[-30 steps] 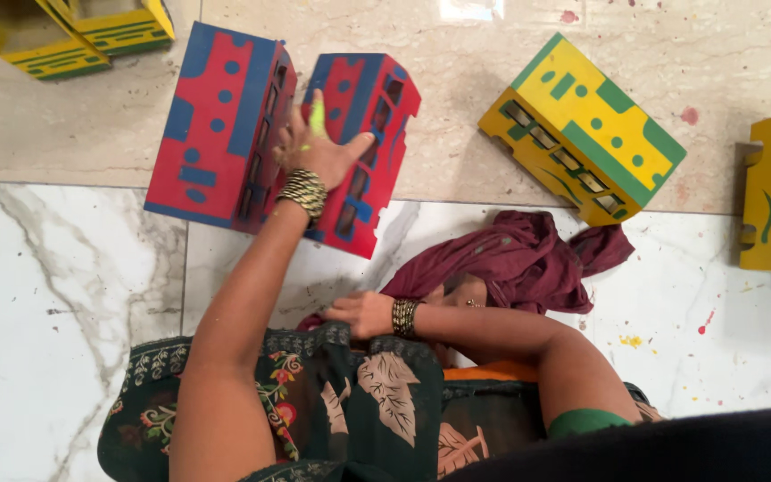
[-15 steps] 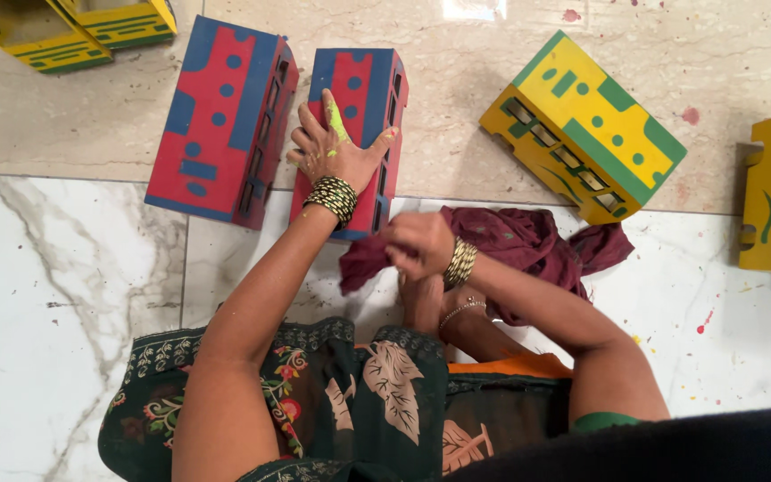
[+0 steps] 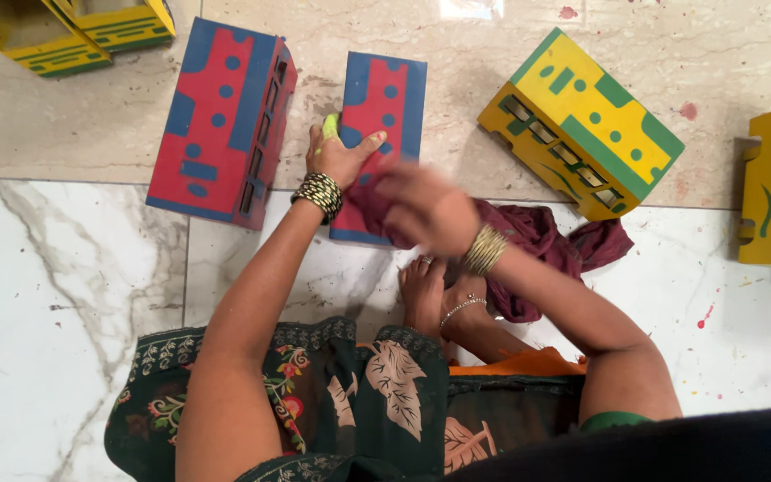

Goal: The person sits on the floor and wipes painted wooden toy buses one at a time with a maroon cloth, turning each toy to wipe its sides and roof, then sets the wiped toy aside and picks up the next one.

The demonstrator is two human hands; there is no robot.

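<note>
On pale stone floor tiles (image 3: 64, 295), seen from above: lying flat between a matching larger red-and-blue box (image 3: 222, 122) and a tilted yellow-and-green box (image 3: 582, 125), a narrow red-and-blue painted box (image 3: 384, 107). Pressing down on its near end, left hand (image 3: 339, 159), fingers spread, gripping nothing. Bunching a maroon cloth (image 3: 537, 236) against that box, right hand (image 3: 426, 207), blurred, clenching the fabric. Showing hollow at top left, another yellow box (image 3: 37, 36), insides unclear.

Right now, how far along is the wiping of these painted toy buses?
In hand: the left hand steadies the middle red-and-blue bus while the right hand, blurred, presses a maroon cloth on its near end. The other red-and-blue bus and the yellow bus lie untouched beside it; whether they are wiped cannot be told.
</note>
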